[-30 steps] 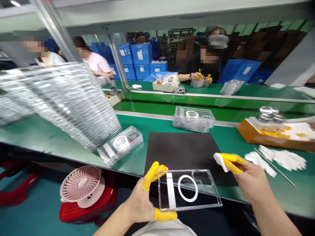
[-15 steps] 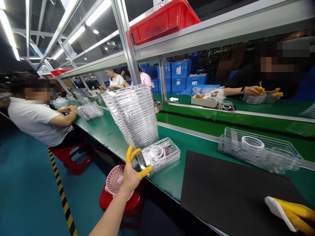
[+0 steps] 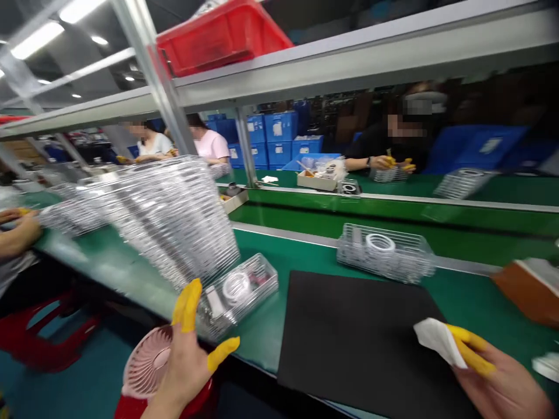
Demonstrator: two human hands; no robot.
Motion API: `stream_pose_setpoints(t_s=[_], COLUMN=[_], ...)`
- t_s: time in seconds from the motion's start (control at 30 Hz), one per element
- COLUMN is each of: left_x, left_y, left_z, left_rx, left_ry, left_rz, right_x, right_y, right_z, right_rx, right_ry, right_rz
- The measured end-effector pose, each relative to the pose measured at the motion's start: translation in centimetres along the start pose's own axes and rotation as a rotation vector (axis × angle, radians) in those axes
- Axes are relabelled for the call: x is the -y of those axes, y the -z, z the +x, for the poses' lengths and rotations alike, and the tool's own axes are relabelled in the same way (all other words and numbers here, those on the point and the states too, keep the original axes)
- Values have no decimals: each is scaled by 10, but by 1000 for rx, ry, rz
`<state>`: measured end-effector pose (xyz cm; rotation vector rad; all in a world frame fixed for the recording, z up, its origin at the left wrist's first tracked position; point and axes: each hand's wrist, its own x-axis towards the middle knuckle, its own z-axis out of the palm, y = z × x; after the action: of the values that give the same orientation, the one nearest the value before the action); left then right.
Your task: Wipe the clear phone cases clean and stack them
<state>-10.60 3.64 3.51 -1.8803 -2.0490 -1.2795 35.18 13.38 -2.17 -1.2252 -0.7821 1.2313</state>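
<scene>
Yellow-tipped left hand [image 3: 187,352], fingers and thumb spread apart, beside clear case stack [image 3: 244,297] on green bench [image 3: 257,343], contact unclear; blue bins [image 3: 289,132] behind, white labels [image 3: 278,128] unreadable; black mat [image 3: 349,343]; white cloth [image 3: 439,342] clamped in fingers of right hand [image 3: 502,372], over mat's right side

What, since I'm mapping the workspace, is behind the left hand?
Parts of a pink fan and red stool show behind the left hand, which holds nothing. The hand and wrist cover part of the fan; whatever lies directly behind the palm cannot be seen.
</scene>
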Motion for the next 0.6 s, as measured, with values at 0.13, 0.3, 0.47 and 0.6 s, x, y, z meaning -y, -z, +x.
stream_pose_setpoints(t_s=[0.13, 0.3, 0.47, 0.6], left_x=[-59, -131, -167, -181], left_y=[-31, -134, -216, -198], left_z=[35, 104, 160, 164], left_rx=[73, 332, 380, 368], left_ry=[-376, -660, -676, -719], left_rz=[-95, -260, -276, -278], right_x=[23, 28, 27, 35], right_y=[-19, -25, -27, -25], right_z=[-6, -8, -12, -12], right_rx=[22, 40, 13, -47], right_ry=[-35, 44, 98, 194], right_rz=[318, 366, 290, 105])
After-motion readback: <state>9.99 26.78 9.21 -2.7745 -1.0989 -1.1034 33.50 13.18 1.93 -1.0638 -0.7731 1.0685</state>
